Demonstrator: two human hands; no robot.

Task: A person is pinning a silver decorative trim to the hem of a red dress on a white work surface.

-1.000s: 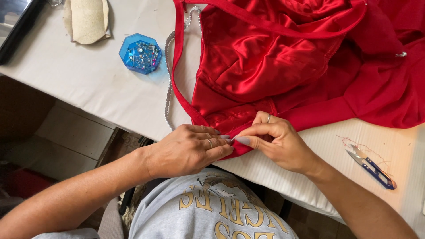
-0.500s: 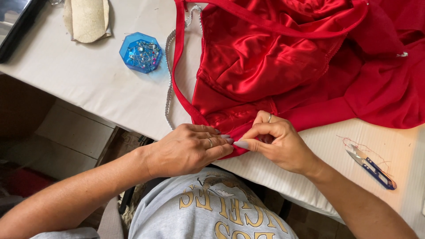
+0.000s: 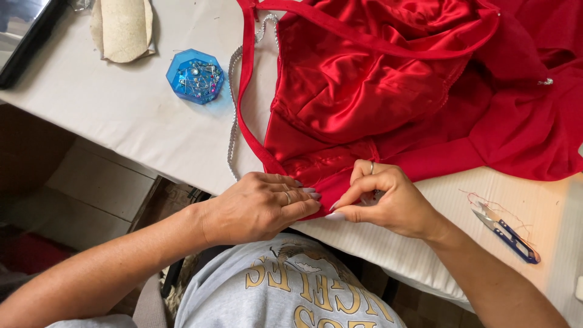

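At the near table edge, the left hand lies flat, fingers together, pressing the hem of the shiny red satin garment. Touching it, the right hand is narrowed to a pinch on the same hem; whether a needle sits between its fingertips cannot be told. The cloth looks light, soft and slippery, best gripped at the stitched hem. Right lie small blue thread snips. Farther off sit a silver beaded trim and a blue hexagonal plastic pin box.
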